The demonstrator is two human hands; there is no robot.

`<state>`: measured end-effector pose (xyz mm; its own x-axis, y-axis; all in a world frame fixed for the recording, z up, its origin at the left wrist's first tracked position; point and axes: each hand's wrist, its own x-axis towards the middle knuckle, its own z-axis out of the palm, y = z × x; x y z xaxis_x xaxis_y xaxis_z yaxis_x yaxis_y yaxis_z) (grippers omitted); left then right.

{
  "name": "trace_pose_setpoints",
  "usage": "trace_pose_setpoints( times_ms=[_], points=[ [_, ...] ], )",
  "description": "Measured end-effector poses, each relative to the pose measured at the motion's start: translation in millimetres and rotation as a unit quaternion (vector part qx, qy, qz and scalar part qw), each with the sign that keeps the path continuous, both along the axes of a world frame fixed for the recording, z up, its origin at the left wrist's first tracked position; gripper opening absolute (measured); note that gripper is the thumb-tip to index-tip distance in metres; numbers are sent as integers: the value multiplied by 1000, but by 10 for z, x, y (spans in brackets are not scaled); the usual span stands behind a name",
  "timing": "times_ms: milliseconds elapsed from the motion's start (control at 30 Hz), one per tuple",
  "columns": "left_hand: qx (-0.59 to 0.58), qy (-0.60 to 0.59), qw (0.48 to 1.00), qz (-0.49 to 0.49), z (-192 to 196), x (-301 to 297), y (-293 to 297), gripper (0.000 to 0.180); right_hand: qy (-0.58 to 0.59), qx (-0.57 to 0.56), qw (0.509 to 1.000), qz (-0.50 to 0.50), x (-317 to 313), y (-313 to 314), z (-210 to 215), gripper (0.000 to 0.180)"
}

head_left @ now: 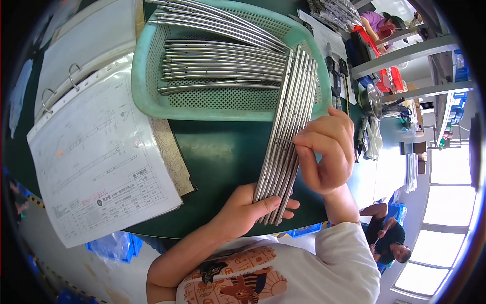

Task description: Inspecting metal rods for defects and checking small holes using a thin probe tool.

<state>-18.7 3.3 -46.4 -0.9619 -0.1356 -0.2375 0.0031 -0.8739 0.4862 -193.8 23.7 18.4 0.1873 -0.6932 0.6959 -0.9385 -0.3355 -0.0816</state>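
My left hand [249,209] is closed around the lower end of a flat row of slim steel tubes [295,93]. The row tilts up and away to the right, and its far end lies over the basket's right part. Small holes dot the tubes. My right hand [328,149] is closed in a pinch by the row's right side. From its fingertips a thin metal pin [286,140] reaches across the tubes; whether its tip sits in a hole I cannot tell. More steel tubes [223,60] lie in a green mesh basket [167,112] just beyond.
A ring binder with drawing sheets [101,152] covers the left of the dark green table [223,152]. Calipers [334,71] and a metal bowl [372,101] stand right of the basket. One person [392,243] sits at right, another [377,28] works at upper right.
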Motion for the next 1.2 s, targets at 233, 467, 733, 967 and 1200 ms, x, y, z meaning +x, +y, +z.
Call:
trace_pose_setpoints(
  times_ms=[233, 467, 733, 967, 1200],
  points=[
    [6, -9, 1000, -6, 15, 7, -3, 30, 77, 59, 995, -30, 64, 25, 152, 13],
    [-18, 1, 1000, 6, -18, 15, 17, 38, 80, 48, 996, -11, 87, -42, 1, 12],
    [-2, 7, 1000, 2, -21, 1, 25, 39, 46, 17, 999, -21, 71, 31, 69, 8],
    [3, -4, 1000, 1, -13, 11, 16, 37, 70, 40, 996, -23, 63, -16, 52, 9],
    [3, -15, 1000, -8, 27, 2, -3, 26, 128, 57, 989, -41, 155, -48, 236, 10]
  ],
)
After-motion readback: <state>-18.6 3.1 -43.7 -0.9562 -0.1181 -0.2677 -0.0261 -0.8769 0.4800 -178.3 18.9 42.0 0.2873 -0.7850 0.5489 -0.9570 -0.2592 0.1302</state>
